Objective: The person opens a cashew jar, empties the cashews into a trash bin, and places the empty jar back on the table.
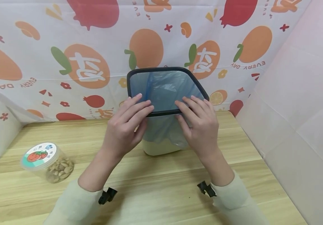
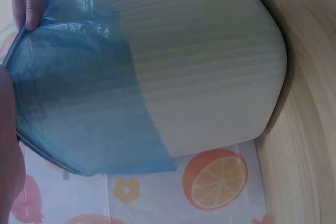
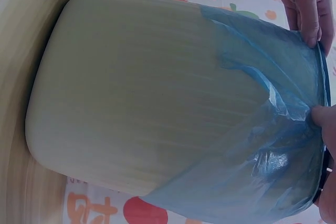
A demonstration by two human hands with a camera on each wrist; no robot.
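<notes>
A cream trash can (image 1: 158, 151) stands upright on the table, with a black rim (image 1: 161, 69) around its mouth. A translucent blue plastic bag (image 1: 167, 89) lines the inside and folds out over the rim. In both wrist views the bag's outer flap (image 2: 84, 103) hangs partway down the ribbed wall, wrinkled on one side. My left hand (image 1: 126, 126) grips the near left of the rim, fingers over the top and thumb outside. On the near right, my right hand (image 1: 202, 126) pinches bag and rim likewise, its thumb against the flap.
A clear jar of nuts (image 1: 60, 168) with a printed lid (image 1: 40, 155) sits on the wooden table (image 1: 150, 193) at the left. Fruit-patterned cloth (image 1: 116, 40) hangs close behind the can, and a pale cloth wall (image 1: 293, 103) rises at the right.
</notes>
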